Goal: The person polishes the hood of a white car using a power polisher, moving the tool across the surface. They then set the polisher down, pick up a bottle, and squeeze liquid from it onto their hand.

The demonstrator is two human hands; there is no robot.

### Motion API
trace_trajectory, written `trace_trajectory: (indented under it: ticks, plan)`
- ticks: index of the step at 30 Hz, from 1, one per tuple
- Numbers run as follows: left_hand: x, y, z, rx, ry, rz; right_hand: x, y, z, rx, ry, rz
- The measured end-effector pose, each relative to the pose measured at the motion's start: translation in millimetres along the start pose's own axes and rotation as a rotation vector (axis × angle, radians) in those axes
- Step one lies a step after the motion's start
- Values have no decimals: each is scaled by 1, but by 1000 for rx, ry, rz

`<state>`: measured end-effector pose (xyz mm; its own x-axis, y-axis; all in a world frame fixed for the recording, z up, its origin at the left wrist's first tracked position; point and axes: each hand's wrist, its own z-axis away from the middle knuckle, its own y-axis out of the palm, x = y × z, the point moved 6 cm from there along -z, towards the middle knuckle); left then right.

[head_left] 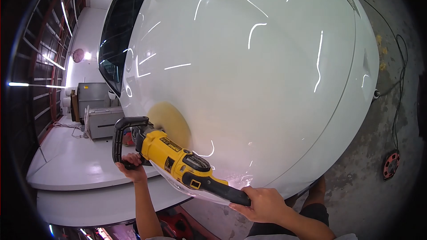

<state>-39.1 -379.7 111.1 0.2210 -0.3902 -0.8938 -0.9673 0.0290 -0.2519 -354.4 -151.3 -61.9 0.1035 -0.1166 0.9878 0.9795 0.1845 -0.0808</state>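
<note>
A yellow and black car polisher lies across the near edge of a glossy white car hood. Its round yellow foam pad rests against the paint; the pad looks smooth, perhaps blurred by spinning. My left hand is closed around the lower part of the black loop handle at the front of the tool. Wrapped round the black rear grip is my right hand, its thumb underneath.
The dark windshield rises at the upper left. Beyond the fender stands another white car body, with grey metal boxes behind it. On the concrete floor at right, a black cord runs to an orange reel.
</note>
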Motion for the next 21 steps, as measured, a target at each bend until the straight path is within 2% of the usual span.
trace_trajectory:
  ticks: [9,11,21]
  plan:
    - [-22,61,-39,51,12,67,15,-40,17,-66,41,-32]
    - [-21,83,-61,124,-4,41,16,-54,12,-91,46,-39]
    - [-16,199,-120,289,13,154,18,-114,22,-360,45,-136]
